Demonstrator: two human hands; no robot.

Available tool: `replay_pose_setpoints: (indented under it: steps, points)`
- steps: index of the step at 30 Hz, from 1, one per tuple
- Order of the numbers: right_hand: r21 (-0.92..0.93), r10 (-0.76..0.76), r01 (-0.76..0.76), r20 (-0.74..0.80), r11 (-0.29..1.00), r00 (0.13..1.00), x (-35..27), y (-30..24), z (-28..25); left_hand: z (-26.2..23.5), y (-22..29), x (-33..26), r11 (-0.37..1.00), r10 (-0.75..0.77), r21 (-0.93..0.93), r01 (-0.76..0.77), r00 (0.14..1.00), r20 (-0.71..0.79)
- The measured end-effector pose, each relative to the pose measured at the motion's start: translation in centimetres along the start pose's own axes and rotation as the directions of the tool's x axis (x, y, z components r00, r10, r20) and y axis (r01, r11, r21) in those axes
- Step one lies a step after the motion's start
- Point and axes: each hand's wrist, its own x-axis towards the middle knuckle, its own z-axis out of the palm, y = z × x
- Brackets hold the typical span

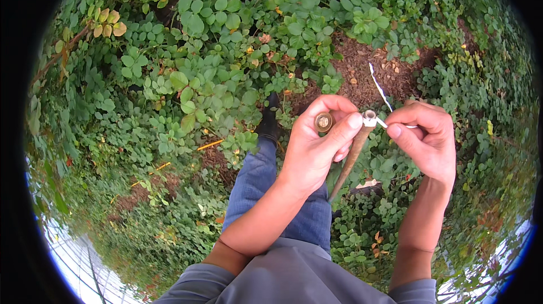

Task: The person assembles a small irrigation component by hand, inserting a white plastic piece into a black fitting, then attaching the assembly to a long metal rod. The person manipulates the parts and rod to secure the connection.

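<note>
My left hand (317, 145) is closed around a small brass fitting (323, 121) and pins the top of a brown pipe (352, 157) between thumb and forefinger. The pipe's threaded end (369, 116) is wrapped in white tape. My right hand (427, 140) pinches the white tape strip (380, 89) right beside that end; the loose tail rises up and to the left over the soil. The pipe slants down toward my leg.
Dense green leafy shrubs (215, 66) fill the ground all around. A patch of bare brown soil (367, 72) lies beyond my hands. My leg in blue jeans (260, 179) and a dark shoe (270, 120) stand among the plants.
</note>
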Motion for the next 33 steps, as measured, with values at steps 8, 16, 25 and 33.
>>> replay_pose_setpoints:
  steps: [8,16,25,33]
  points:
    - [0.707,0.284,-0.037,-0.235,0.707,0.929,-1.8,3.5,6.4,1.2,1.7,-0.2,0.975,0.049,0.222,-0.029,0.995,-0.085]
    - [0.739,0.16,0.093,-0.265,0.667,0.951,-1.7,4.7,6.8,-1.3,5.8,0.8,0.999,0.035,0.024,-0.033,0.997,-0.07]
    - [0.48,0.128,0.106,-0.429,0.871,0.894,-1.5,2.6,8.3,2.0,6.7,2.1,0.973,0.016,0.229,-0.021,1.0,0.022]
    - [0.389,0.144,0.046,-0.445,0.92,0.884,-1.8,3.0,8.6,3.4,6.1,2.6,0.843,0.204,0.49,-0.22,0.975,0.088]
